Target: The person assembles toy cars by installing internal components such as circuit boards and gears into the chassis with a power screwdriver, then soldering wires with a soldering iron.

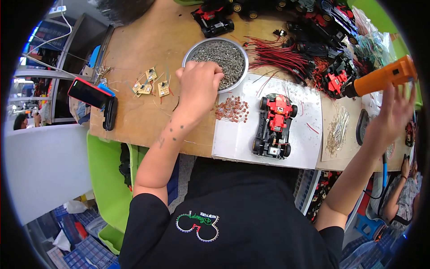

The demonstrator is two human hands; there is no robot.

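My left hand (198, 87) is over the near left rim of a round metal bowl (246, 67) full of small screws (226, 58). Its fingers curl down and closed, and the fingertips are hidden. At the far right my right hand (394, 110) is raised, smeared by motion, its fingers stretched apart just below an orange power screwdriver (380, 80). No grip on the tool shows. Between the hands a toy car chassis (275, 127), black with red parts and wheels, lies on a white sheet (233, 143).
Small reddish-brown disc components (232, 110) lie beside the chassis. Red and black wires (280, 56) and more car chassis (212, 20) fill the back. Small circuit boards (152, 83) and a phone on a stand (92, 94) are left. Thin metal leads (339, 130) lie right.
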